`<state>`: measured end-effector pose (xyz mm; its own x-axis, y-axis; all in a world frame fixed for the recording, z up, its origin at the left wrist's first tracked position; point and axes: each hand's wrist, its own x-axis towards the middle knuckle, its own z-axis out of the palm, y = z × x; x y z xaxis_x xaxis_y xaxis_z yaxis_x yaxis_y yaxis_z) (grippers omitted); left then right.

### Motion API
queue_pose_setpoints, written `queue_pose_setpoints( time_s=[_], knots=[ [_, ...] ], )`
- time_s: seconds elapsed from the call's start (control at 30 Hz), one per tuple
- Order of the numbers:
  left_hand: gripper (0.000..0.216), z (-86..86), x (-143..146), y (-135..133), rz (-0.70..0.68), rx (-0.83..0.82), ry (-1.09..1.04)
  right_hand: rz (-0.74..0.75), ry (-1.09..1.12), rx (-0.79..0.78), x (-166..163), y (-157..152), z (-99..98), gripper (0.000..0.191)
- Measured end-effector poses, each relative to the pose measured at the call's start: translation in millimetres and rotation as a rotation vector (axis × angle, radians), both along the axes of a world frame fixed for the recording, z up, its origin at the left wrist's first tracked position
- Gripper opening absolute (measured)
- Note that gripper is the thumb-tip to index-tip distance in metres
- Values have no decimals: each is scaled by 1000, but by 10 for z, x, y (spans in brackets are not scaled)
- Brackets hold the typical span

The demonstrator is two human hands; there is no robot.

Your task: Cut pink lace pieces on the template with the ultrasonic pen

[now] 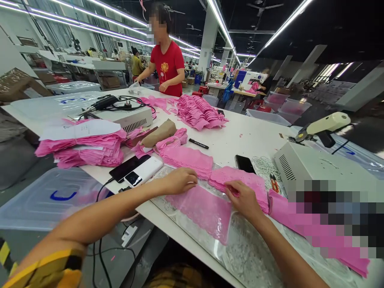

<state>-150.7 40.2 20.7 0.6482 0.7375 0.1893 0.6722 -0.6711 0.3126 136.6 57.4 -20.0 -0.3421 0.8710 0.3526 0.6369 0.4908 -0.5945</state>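
Note:
A single pink fabric piece (207,208) with a scalloped edge lies flat on a clear, shiny sheet (240,236) in front of me. Over its upper left corner is my left hand (180,181), fingers bent and pressed together; what they pinch, if anything, is hidden. My right hand (244,198) is closed at the near left edge of a pink fabric stack (246,178), with pink cloth between thumb and fingers. A second pink stack (192,160) sits just beyond my left hand. Farther right runs a long pink pile (300,220), partly blurred out.
Phones (144,170) lie left, another phone (244,164) beyond the right stack, near orange-handled snips (274,183) and white string. A black marker (198,143), tied pink bundles (87,144) and grey machine boxes (324,164) share the table. Opposite stands a person in red (167,66).

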Motion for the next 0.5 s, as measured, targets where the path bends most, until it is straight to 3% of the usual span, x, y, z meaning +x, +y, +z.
queue_pose_setpoints(
  time_s=[0.1,0.2,0.3,0.5],
  knots=[
    [12,-120,453,347,20,20,16,-25,-15,-13,-50,256,-84,26],
    [18,-237,724,622,29,4,58,-30,-18,-25,-56,325,-159,26],
    [30,-306,777,754,22,-23,87,-38,2,-34,-28,322,-210,29],
    [30,-325,715,815,-11,-55,97,-51,38,-58,-21,324,-232,31]
  ],
)
